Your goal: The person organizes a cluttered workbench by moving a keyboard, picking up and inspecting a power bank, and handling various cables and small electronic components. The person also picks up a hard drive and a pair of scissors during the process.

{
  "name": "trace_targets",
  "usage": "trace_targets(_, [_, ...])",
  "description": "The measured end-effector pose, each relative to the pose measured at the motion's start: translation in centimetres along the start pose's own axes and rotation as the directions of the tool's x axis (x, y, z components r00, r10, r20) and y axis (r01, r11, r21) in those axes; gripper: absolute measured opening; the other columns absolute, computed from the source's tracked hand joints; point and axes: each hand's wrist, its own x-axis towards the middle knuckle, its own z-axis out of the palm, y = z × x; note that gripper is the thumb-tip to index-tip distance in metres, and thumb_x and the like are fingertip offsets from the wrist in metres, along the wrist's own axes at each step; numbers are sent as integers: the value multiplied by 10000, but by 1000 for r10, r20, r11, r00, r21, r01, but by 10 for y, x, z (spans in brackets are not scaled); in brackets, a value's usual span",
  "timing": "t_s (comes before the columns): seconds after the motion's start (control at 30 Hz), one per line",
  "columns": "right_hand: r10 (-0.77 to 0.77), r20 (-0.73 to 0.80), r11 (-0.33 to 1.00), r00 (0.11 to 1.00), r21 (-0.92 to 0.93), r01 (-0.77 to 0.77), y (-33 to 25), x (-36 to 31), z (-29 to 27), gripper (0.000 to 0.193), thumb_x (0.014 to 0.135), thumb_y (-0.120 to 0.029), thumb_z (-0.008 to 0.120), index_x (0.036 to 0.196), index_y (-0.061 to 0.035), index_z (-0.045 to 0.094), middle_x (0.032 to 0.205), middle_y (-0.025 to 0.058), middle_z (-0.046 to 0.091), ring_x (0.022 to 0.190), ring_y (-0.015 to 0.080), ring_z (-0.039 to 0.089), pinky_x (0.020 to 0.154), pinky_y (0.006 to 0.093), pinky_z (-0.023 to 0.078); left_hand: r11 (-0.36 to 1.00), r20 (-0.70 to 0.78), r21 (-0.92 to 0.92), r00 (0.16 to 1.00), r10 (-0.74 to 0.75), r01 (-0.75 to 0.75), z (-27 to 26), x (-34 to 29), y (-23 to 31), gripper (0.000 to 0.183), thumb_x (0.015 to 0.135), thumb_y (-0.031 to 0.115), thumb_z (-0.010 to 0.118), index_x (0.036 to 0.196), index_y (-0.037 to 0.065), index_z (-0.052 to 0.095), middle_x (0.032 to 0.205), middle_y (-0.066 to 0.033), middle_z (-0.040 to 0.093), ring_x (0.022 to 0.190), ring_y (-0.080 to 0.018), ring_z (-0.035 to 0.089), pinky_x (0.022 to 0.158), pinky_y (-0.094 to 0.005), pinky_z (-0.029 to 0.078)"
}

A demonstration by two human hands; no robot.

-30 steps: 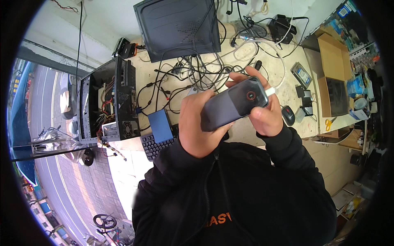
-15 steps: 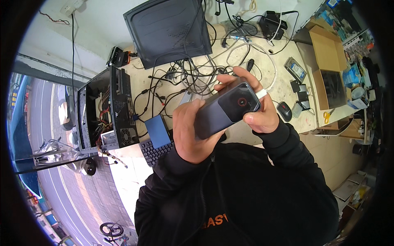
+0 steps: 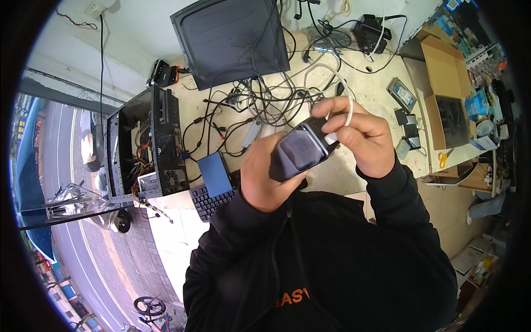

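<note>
A dark grey block-shaped device, probably a power bank [image 3: 303,149], is held in front of my chest, its glossy end tilted up to the right. My left hand [image 3: 258,176] is wrapped round its body from the left. At the other end, the fingers of my right hand [image 3: 369,139] close on a white cable plug [image 3: 331,138] that meets the device's end face. From that plug a white cable [image 3: 349,113] loops upward past my fingers. Whether the plug sits fully in a port cannot be made out.
Left stands an open computer case [image 3: 146,146], beside a keyboard [image 3: 207,206] with a blue box [image 3: 214,175] on it. Tangled black cables [image 3: 254,102] cover the table's middle, below a dark panel [image 3: 232,44]. A hard drive [image 3: 402,95], scissors [image 3: 442,159] and an open cardboard box [image 3: 445,66] lie right.
The device has turned so its end face now shows more. My right hand has shifted from holding the device's end to pinching the white plug.
</note>
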Motion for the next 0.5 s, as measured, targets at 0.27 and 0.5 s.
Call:
trace_targets(0.27, [-54,-134,993,989,-116,38,-10,0,12,184,903,-129,650,909,47,705,913,86,604,882,162,562,778,262,447,993,22,-80,996,-91,92,-6,-2,8,657,594,70,853,1170,12,544,1056,-158,601,937,-338,599,811,-392,485])
trace_targets(0.5, [-139,-439,947,888,203,249,-11,8,-52,347,1023,-283,480,999,39,607,890,83,590,739,125,500,669,250,393,978,-25,198,997,66,-60,-16,2,11,672,544,66,825,1147,-13,540,998,-182,619,877,-367,595,766,-416,489])
